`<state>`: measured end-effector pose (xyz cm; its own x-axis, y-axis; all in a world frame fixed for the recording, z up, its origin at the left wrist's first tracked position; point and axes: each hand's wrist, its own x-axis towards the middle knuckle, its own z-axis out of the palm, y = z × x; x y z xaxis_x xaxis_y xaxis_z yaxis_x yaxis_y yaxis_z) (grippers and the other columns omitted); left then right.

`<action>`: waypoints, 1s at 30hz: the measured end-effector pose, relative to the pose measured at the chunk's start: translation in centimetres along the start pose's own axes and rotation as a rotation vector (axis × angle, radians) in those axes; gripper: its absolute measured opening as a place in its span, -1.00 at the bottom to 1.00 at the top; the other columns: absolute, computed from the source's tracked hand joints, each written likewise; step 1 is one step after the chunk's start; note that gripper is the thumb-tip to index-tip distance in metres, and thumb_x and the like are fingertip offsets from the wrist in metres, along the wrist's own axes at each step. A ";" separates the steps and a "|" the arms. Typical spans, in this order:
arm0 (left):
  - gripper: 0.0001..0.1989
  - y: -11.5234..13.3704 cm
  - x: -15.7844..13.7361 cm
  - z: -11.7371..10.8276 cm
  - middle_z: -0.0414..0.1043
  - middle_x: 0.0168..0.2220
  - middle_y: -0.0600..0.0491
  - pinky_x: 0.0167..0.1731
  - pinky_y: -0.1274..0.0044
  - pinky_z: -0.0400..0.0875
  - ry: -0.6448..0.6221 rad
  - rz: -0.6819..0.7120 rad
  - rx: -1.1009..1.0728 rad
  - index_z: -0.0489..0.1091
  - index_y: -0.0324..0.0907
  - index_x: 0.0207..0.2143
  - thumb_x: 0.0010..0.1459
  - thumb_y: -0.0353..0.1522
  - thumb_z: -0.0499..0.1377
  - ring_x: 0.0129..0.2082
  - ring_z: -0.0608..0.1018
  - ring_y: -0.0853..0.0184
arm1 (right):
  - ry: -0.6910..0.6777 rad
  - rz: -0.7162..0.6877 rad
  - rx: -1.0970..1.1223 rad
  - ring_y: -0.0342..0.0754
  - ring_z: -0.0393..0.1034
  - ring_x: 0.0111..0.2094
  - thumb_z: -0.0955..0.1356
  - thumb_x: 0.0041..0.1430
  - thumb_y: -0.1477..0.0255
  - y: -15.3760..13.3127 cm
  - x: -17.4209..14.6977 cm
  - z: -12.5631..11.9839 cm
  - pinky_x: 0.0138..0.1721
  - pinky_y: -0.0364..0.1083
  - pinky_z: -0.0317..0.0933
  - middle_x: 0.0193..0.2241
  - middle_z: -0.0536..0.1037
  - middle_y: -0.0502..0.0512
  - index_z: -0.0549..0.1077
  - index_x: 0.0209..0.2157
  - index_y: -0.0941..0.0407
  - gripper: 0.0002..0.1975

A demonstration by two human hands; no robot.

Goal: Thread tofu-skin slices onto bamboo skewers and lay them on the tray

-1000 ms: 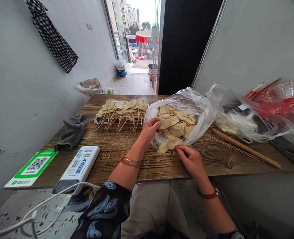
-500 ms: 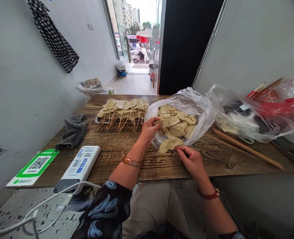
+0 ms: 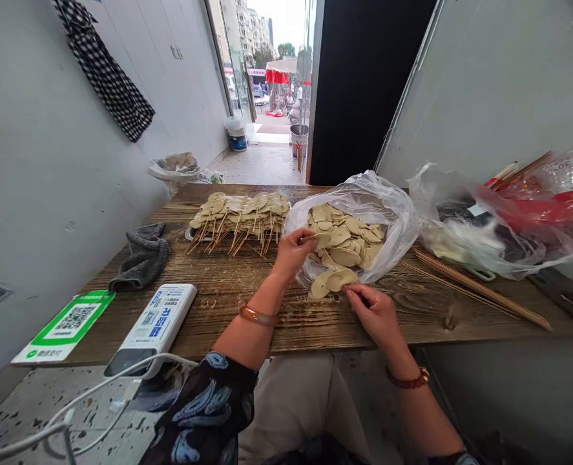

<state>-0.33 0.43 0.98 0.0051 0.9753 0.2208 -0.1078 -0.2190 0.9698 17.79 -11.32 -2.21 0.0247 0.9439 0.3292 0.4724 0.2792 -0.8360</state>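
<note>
My left hand (image 3: 293, 252) pinches the edge of a thin beige slice (image 3: 320, 241) at the near left of an open plastic bag (image 3: 397, 226). Inside the bag lies a heap of similar round slices (image 3: 347, 255). With fingertips closed, my right hand (image 3: 371, 313) grips a thin skewer whose end is at my fingers; overlapping slices (image 3: 340, 279) are threaded on it, just in front of the bag. To the left, a tray (image 3: 189, 233) carries a pile of filled skewers (image 3: 240, 216), their bare sticks pointing toward me.
Loose bamboo skewers (image 3: 484, 290) lie right of the bag, below another plastic bag (image 3: 499, 245) with mixed contents. On the left are a grey cloth (image 3: 143, 258), a white box-like device (image 3: 157, 323) with a cable, and a green QR card (image 3: 68, 323).
Both hands hold nearly the same position, with the slices and skewer almost still. Outside the doorway, the scooter rider has moved out of the middle of the opening.
</note>
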 end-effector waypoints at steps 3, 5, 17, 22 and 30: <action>-0.81 0.0 0.0 0.1 0.35 -0.57 0.14 -0.53 0.64 0.20 -0.008 -0.006 -0.010 0.45 -0.27 -0.43 -0.19 -0.39 0.26 -0.56 0.33 0.50 | -0.017 -0.005 -0.010 -0.06 0.43 -0.45 0.28 0.17 0.33 0.1 0.0 0.0 -0.40 -0.15 0.27 -0.46 0.57 0.08 0.57 -0.28 0.17 -0.73; -0.81 0.0 -0.1 0.2 0.35 -0.57 0.14 -0.54 0.64 0.20 -0.011 -0.007 -0.010 0.45 -0.27 -0.43 -0.19 -0.38 0.26 -0.56 0.33 0.50 | -0.024 -0.010 -0.020 -0.05 0.44 -0.43 0.28 0.17 0.33 0.1 0.0 0.1 -0.38 -0.14 0.27 -0.45 0.58 0.09 0.57 -0.28 0.18 -0.73; -0.85 0.5 -0.6 0.6 0.36 -0.57 0.16 -0.57 0.66 0.17 -0.028 0.008 0.088 0.46 -0.24 -0.45 -0.18 -0.39 0.28 -0.58 0.32 0.51 | -0.039 -0.041 -0.042 -0.02 0.47 -0.37 0.26 0.18 0.32 0.2 0.2 0.2 -0.33 -0.13 0.29 -0.39 0.61 0.08 0.56 -0.30 0.13 -0.73; -0.88 0.9 -0.9 1.0 0.36 -0.59 0.15 -0.59 0.66 0.16 -0.054 0.012 0.130 0.47 -0.24 -0.47 -0.15 -0.40 0.27 -0.60 0.32 0.51 | -0.019 -0.031 -0.063 -0.03 0.46 -0.41 0.26 0.18 0.31 0.1 0.2 0.1 -0.35 -0.13 0.27 -0.42 0.60 0.09 0.56 -0.33 0.14 -0.72; -0.82 0.8 -1.1 1.3 0.39 -0.55 0.13 -0.53 0.64 0.27 -0.067 -0.070 -0.022 0.44 -0.26 -0.45 -0.19 -0.39 0.30 -0.56 0.38 0.49 | -0.009 -0.024 -0.047 -0.07 0.44 -0.45 0.26 0.18 0.30 0.2 0.2 0.2 -0.40 -0.16 0.26 -0.46 0.58 0.06 0.57 -0.32 0.16 -0.71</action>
<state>0.87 -0.86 1.60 0.0799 0.9839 0.1599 -0.1271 -0.1490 0.9806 17.77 -11.02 -2.42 0.0049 0.9387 0.3447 0.5137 0.2933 -0.8062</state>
